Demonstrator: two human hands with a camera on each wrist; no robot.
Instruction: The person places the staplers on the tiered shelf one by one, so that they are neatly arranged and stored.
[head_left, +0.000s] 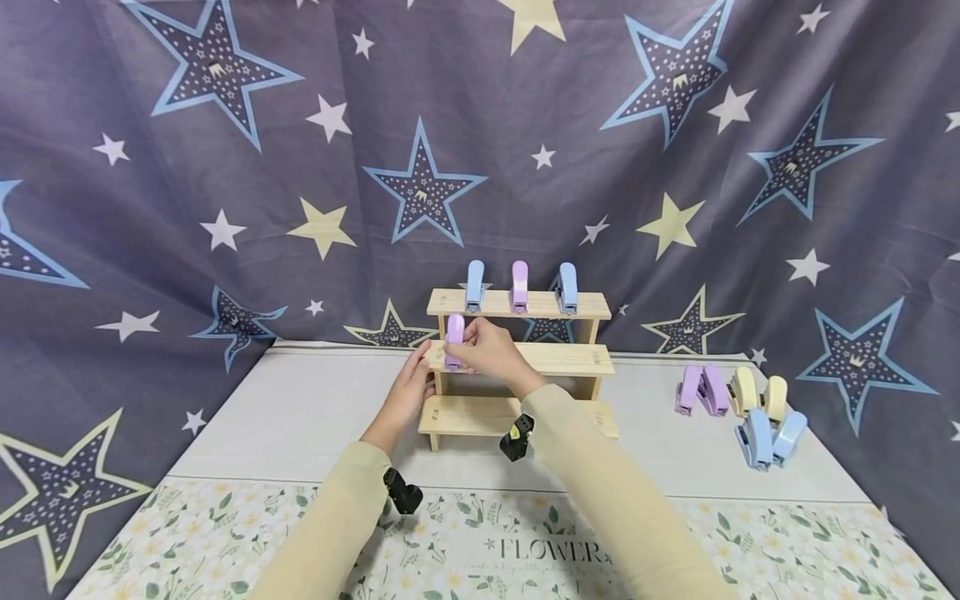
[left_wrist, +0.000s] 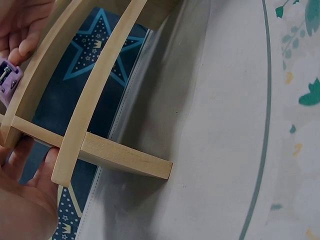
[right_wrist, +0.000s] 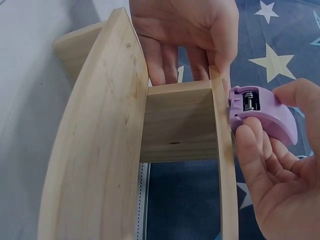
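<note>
The purple mini stapler [head_left: 454,340], likely light, hard and smooth, sits pinched at its sides by the right hand [head_left: 491,350] on the wooden shelf's [head_left: 570,358] middle tier, while the left hand [head_left: 408,393], fingers straight, steadies the shelf's end.

Small purple stapler [head_left: 454,340] — upright, on wooden rack's [head_left: 555,358] middle shelf

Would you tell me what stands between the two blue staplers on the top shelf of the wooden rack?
A single purple stapler stands between the left blue stapler and the right blue stapler on the top shelf; the head view shows it.
</note>
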